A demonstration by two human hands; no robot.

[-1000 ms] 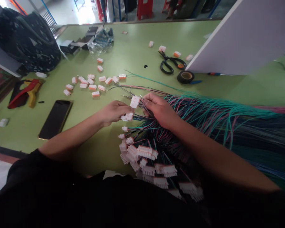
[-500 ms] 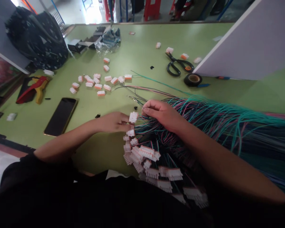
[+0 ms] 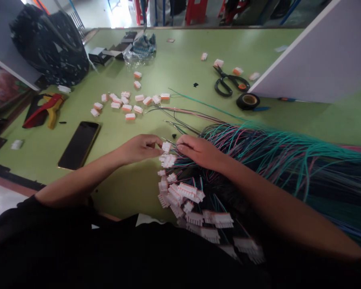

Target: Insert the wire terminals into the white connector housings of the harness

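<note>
My left hand is closed, with thumb and fingers pinching a small white connector housing. Close by on the right, my right hand has its thumb and forefinger pressed together on a thin wire near the housing. Beneath both hands lies a heap of white connector housings fitted on wires. The thick wire bundle, green, pink and dark, runs off to the right under my right forearm. A few loose wire ends stretch left across the green table.
Several loose orange-and-white connectors lie beyond my left hand. A phone and red-yellow pliers lie at left. Black scissors and a tape roll lie at right, near a pale panel. A dark bag stands at back left.
My left hand has shifted up from the row of fitted housings and now pinches one housing. My right hand has moved slightly down, closer to it.
</note>
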